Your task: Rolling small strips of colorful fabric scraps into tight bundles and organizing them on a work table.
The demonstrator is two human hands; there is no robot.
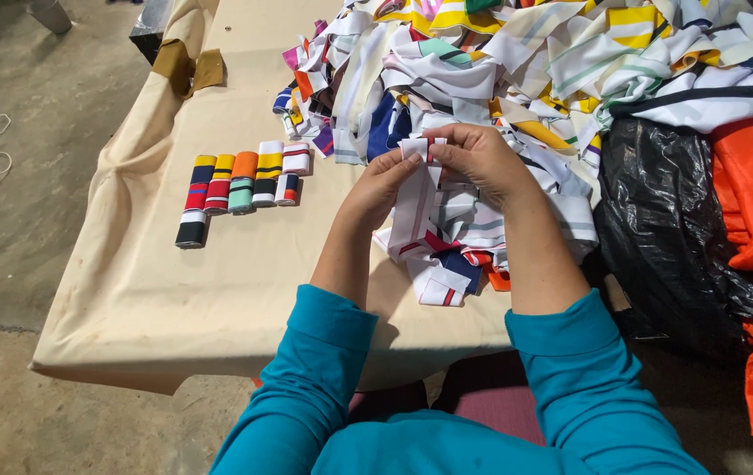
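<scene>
Table [218, 290] under tan cloth; far half buried by heap of striped fabric strips [517, 62]. Black plastic bag [658, 220] at right edge. Row of folded strip bundles [240, 183] lies left, well apart from hands. Left hand [381, 185] and right hand [478, 158], fingers pinched shut on top edge of white strip [416, 198], held above table's near side; red stripe at its edge, probably.

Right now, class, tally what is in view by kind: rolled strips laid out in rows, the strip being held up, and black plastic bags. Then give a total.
Rolled strips: 11
White strip held up: 1
Black plastic bag: 1
Total: 13
</scene>
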